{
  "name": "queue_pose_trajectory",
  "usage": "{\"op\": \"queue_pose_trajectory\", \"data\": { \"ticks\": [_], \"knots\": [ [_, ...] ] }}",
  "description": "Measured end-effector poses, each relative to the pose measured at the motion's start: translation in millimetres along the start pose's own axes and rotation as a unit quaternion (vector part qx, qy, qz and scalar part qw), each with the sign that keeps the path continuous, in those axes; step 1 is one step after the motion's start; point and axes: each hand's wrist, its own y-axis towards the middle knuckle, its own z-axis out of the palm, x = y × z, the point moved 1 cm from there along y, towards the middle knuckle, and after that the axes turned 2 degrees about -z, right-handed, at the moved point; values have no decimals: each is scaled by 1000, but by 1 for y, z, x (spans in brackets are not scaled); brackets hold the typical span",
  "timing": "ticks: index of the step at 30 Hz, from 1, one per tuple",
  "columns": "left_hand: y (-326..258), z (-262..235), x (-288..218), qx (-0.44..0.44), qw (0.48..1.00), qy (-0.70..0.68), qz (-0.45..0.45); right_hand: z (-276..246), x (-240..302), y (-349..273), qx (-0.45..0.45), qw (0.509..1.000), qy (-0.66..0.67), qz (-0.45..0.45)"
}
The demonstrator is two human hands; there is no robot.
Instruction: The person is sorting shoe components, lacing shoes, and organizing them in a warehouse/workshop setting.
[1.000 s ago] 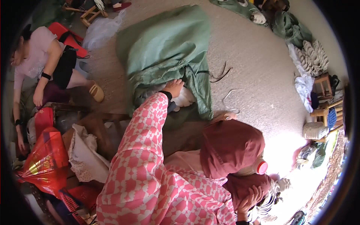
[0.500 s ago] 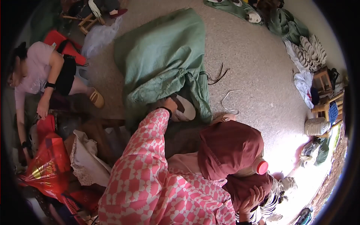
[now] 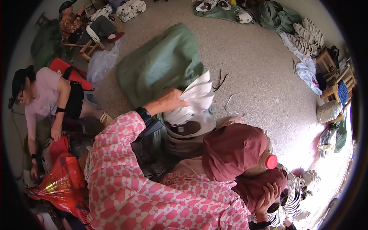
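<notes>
While left hand (image 3: 168,102) grips white shoes (image 3: 195,100), green sack (image 3: 161,65) beneath

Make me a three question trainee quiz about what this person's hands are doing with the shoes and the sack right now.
1. True or false: the left hand grips a pale shoe above the green sack.
2. The right hand rests against: A a maroon cloth bundle, B a wooden chair, C a red bag.
3. Fill in: on the left wrist sits a black ____.

Key: 1 true; 2 A; 3 watch.
</notes>
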Motion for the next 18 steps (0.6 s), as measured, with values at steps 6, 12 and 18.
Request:
{"op": "queue_pose_trajectory", "data": {
  "ticks": [6,12,18],
  "knots": [
    [44,-6,-126,19,991,90,100,-2,2,-4,10,1000,-13,19],
    [88,109,-10,-122,984,3,133,0,13,-3,-5,1000,-3,21],
    [15,149,88,71,972,223,22,0,6,-8,0,1000,-12,24]
  ]
}}
